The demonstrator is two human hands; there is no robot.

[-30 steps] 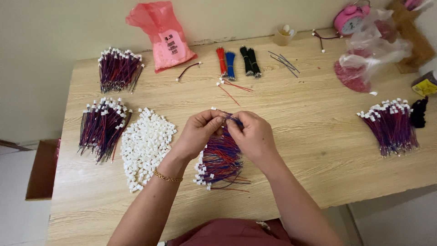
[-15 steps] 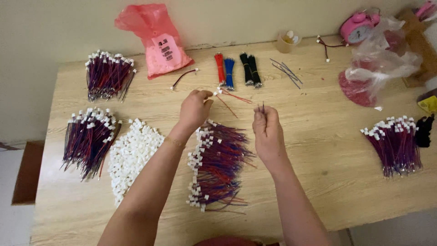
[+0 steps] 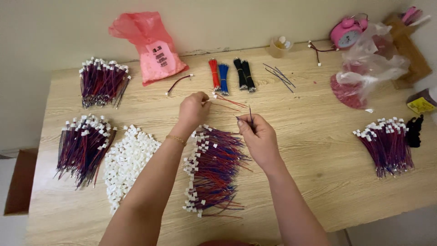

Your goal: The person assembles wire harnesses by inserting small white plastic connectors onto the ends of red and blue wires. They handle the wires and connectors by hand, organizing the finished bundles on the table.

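Two hands are over the middle of the tabletop (image 3: 318,150). My left hand (image 3: 193,110) is closed, its fingertips pinched on a loose red wire (image 3: 230,101) that lies toward the far edge, just short of the small red, blue and black wire bundles (image 3: 231,74). My right hand (image 3: 258,136) is closed too, gripping a couple of thin dark wires (image 3: 250,112) whose ends stick up above my fingers. Between my forearms, toward the near edge, lies a heap of finished wires with white connectors (image 3: 211,171). To its left sits a pile of loose white connectors (image 3: 126,159), and beyond that, along the left edge, are two more wire bundles. Another bundle (image 3: 387,146) lies near the right edge.
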